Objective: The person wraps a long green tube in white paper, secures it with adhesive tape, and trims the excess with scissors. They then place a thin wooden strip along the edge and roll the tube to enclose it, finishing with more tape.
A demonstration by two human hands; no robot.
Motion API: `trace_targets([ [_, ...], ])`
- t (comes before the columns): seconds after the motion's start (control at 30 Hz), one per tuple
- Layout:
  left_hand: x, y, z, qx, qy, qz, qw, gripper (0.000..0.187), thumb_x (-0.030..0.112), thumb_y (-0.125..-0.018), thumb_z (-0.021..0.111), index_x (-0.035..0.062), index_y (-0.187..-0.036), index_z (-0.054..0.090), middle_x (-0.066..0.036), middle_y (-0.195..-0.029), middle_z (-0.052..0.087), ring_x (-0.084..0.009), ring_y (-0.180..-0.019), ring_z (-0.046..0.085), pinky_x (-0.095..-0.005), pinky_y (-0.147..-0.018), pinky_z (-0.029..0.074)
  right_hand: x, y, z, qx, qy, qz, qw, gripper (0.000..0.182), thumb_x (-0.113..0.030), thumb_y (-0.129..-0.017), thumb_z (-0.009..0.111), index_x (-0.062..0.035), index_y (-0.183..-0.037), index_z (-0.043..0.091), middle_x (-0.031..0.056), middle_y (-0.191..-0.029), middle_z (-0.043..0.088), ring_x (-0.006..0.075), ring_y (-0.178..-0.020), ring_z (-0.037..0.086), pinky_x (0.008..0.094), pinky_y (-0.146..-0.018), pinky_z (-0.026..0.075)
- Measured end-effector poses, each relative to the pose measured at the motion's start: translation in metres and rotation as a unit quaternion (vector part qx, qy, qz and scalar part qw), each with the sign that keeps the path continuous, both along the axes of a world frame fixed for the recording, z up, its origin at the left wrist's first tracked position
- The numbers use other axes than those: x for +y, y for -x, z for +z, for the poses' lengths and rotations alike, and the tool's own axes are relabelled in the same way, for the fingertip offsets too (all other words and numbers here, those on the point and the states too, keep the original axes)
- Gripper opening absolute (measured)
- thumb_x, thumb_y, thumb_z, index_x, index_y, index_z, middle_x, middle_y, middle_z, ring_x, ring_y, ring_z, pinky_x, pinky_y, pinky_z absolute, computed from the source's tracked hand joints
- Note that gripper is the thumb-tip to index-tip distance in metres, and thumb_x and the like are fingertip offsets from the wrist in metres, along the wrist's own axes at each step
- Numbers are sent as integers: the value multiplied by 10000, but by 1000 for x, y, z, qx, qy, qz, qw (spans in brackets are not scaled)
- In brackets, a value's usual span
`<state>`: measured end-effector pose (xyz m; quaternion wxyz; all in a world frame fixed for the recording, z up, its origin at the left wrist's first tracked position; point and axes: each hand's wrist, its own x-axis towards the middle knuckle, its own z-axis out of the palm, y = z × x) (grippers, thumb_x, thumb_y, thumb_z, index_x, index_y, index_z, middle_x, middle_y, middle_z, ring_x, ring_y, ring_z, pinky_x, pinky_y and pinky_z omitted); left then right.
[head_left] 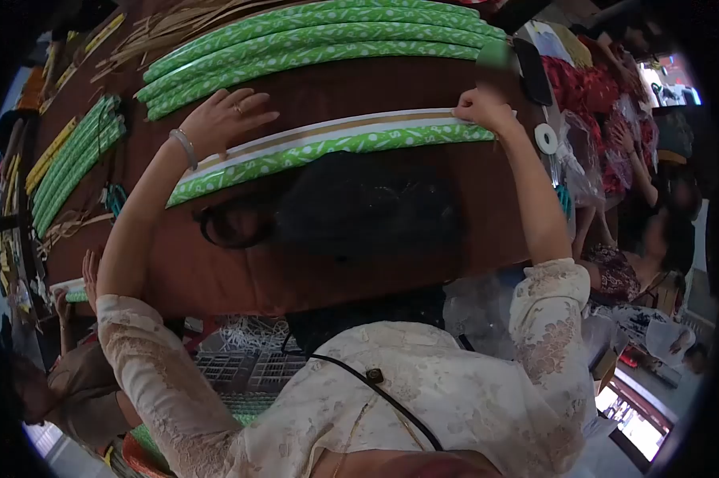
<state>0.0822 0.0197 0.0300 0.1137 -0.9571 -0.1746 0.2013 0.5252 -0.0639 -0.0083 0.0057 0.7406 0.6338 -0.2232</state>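
On the table (200, 279), a single roll (359, 143) is flanked by the left hand (225, 121) and the right hand (483, 110). Beyond it, a row of rolls (320, 38) is laid; to the left, a bundle of rolls (76, 169) is set. At the right, a reel (545, 128) is positioned near the right hand.

One head-worn view, from above the near edge of the table (200, 275), facing forward and down, close, wide-angled

Both bare forearms stretch forward: left hand (222, 121) toward ten o'clock, fingers loosely extended; right hand (484, 110) between one and two, fingers curled.
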Motion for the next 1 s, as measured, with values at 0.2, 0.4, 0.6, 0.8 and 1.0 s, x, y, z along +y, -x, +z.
trace_targets([
  [0.2,11,-27,-37,-36,-217,-294,930,764,293,-742,553,247,-1398,164,62,-1468,84,-180,-1354,72,-398,-1086,127,5,-3,-20,-35,-27,26,999,223,-340,-693,650,-131,-768,674,85,-758,638,268,-749,617,395,-675,488],
  [0.4,18,-38,-26,61,-163,-343,923,1197,471,-397,788,134,-1383,200,-29,-1454,126,-257,-1344,95,-450,-1089,90,1,17,4,-38,10,-8,999,336,-347,-623,700,-107,-856,686,65,-893,655,253,-852,622,408,-684,482],
  [0.6,10,-41,-15,65,-146,-353,922,957,361,-603,709,43,-1364,224,-109,-1446,121,-303,-1341,87,-460,-1081,98,8,23,-3,-46,48,-58,996,272,-359,-654,693,-124,-790,698,51,-847,654,226,-815,622,359,-623,483],
  [0.8,15,-41,-14,95,-45,-321,941,917,308,-584,708,18,-1331,263,-160,-1438,114,-323,-1334,103,-479,-1069,125,15,21,-21,-27,27,-61,997,258,-316,-640,714,-124,-811,690,43,-845,636,232,-792,603,358,-625,458],
  [1.0,32,-31,-8,128,132,-148,972,1084,339,-412,792,39,-1315,272,-189,-1431,98,-353,-1318,131,-511,-1047,159,19,22,-30,-17,14,-69,997,275,-308,-617,729,-127,-820,690,44,-863,633,239,-823,599,364,-648,459],
])
